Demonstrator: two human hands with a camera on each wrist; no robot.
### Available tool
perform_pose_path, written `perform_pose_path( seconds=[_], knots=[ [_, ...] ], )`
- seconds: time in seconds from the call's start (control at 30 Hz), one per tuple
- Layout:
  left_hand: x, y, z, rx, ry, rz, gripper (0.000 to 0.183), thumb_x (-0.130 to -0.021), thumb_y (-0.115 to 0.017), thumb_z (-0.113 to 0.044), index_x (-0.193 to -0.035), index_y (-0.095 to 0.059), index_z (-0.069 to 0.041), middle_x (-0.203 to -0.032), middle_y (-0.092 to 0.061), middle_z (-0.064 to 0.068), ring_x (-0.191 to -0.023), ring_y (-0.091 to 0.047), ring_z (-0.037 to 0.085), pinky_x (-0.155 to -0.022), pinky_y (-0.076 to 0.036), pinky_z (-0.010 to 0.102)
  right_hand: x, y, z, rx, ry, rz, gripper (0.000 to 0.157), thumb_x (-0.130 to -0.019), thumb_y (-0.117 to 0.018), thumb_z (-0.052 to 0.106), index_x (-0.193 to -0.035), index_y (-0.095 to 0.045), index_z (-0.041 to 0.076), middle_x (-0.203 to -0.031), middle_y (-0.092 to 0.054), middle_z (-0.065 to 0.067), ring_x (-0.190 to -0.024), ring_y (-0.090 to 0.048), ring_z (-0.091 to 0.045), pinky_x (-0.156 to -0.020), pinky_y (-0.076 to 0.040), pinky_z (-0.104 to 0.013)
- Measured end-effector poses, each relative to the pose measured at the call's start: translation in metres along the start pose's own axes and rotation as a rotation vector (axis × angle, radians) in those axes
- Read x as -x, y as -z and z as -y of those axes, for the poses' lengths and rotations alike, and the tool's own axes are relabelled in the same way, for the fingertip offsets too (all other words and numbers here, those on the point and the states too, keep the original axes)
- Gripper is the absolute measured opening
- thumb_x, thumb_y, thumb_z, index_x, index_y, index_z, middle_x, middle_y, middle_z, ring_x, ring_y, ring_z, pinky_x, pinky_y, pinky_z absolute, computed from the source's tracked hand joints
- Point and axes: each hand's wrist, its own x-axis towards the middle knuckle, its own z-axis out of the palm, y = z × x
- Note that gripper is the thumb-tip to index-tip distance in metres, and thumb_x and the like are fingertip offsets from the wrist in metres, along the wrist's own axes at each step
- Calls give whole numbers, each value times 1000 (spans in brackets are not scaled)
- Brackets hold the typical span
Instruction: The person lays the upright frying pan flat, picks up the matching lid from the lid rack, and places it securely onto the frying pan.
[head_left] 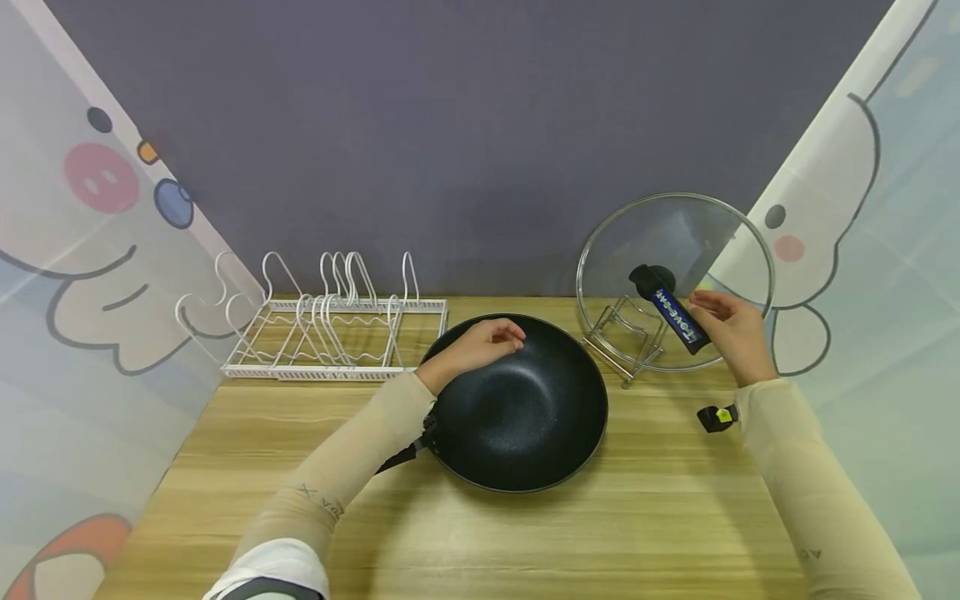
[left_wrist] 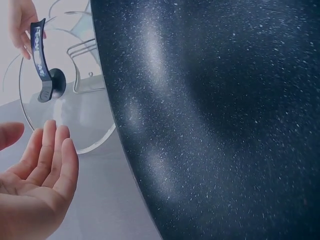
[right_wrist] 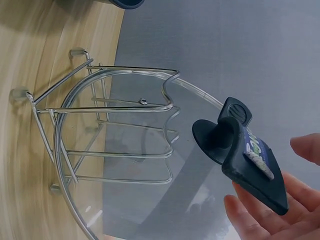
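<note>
My right hand (head_left: 735, 329) is beside the black handle (head_left: 670, 310) of a large round glass lid (head_left: 622, 242). In the right wrist view its fingers lie behind the handle, and the thumb stands apart from it. The lid stands upright in a small metal wire stand (right_wrist: 117, 108), its rim between the wires. A black wok (head_left: 517, 425) sits on the table, its handle pointing to the lower left. Over the wok's upper left part hangs my left hand (head_left: 483, 346), fingers loosely bent and holding nothing; the left wrist view shows its palm.
At the back left stands a white wire dish rack (head_left: 330, 375) with several loops. A grey wall (head_left: 480, 150) closes the wooden table (head_left: 540, 542) at the back, and printed curtains (head_left: 900, 333) flank it. A small black object with a yellow mark (head_left: 717, 418) is by the right sleeve.
</note>
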Motion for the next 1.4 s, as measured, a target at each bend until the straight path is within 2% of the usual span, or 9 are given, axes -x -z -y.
perform_pose_path(
  seconds=[0.37, 0.47, 0.53, 0.63, 0.73, 0.93, 1.17, 1.3, 1.4],
  knots=[
    [-23, -13, -1, 40, 4, -50, 21, -96, -53, -14, -114, -60, -6, -109, -65, 12, -95, -61, 21, -77, -49, 26, -6, 7, -3, 49, -59, 152, 59, -93, -58, 37, -132, -47, -6, -89, -59, 30, -81, -53, 15, -72, -42, -5],
    [-30, -16, -3, 53, -4, -74, 23, -96, -53, -13, -115, -60, -2, -111, -65, 15, -98, -60, 24, -78, -47, 26, -8, 7, -1, 108, -63, 187, 61, -93, -56, 41, -134, -47, -4, -93, -59, 26, -83, -51, 15, -82, -45, -15],
    [-34, -17, -3, 61, -9, -92, 24, -96, -53, -12, -116, -59, 0, -111, -64, 17, -99, -60, 25, -79, -46, 26, -10, 5, 0, 133, -82, 216, 62, -93, -55, 42, -134, -47, -3, -103, -62, 13, -89, -52, 8, -91, -46, -29],
    [-38, -20, -1, 72, -7, -115, 25, -95, -54, -10, -117, -59, 1, -110, -65, 17, -99, -60, 23, -81, -46, 26, -13, 1, 1, 150, -102, 263, 64, -93, -53, 45, -135, -46, -3, -127, -56, -12, -108, -55, -16, -98, -39, -52],
    [-42, -23, 3, 88, -8, -130, 24, -94, -54, -7, -116, -59, 2, -110, -65, 19, -100, -60, 24, -82, -46, 26, -15, -1, 1, 142, -118, 288, 67, -93, -53, 46, -135, -44, -5, -141, -41, -24, -124, -43, -39, -101, -33, -58],
    [-49, -32, 9, 107, 23, -154, 24, -96, -52, -10, -118, -59, -2, -112, -65, 16, -103, -58, 23, -85, -46, 28, -20, -2, -1, 148, -143, 313, 70, -93, -52, 48, -137, -41, -5, -142, -38, -27, -125, -40, -42, -102, -32, -58],
    [-57, -40, 8, 85, 51, -184, 22, -97, -52, -15, -115, -60, -6, -109, -65, 9, -101, -58, 19, -86, -46, 29, -23, 0, 1, 137, -169, 373, 74, -93, -52, 49, -140, -36, -6, -151, -21, -26, -132, -28, -48, -103, -26, -62],
    [-62, -43, 7, 74, 46, -193, 21, -96, -54, -15, -114, -61, -6, -107, -64, 8, -100, -58, 19, -86, -47, 29, -24, -3, 2, 148, -186, 392, 74, -92, -53, 49, -140, -36, -5, -140, -41, -25, -132, -30, -46, -103, -24, -63],
    [-66, -46, 5, 69, 40, -192, 21, -95, -55, -15, -113, -61, -6, -107, -64, 8, -99, -58, 19, -87, -46, 29, -25, -3, 2, 131, -179, 394, 69, -92, -56, 47, -135, -42, -5, -112, -67, -12, -119, -49, -30, -104, -24, -62]
  ],
)
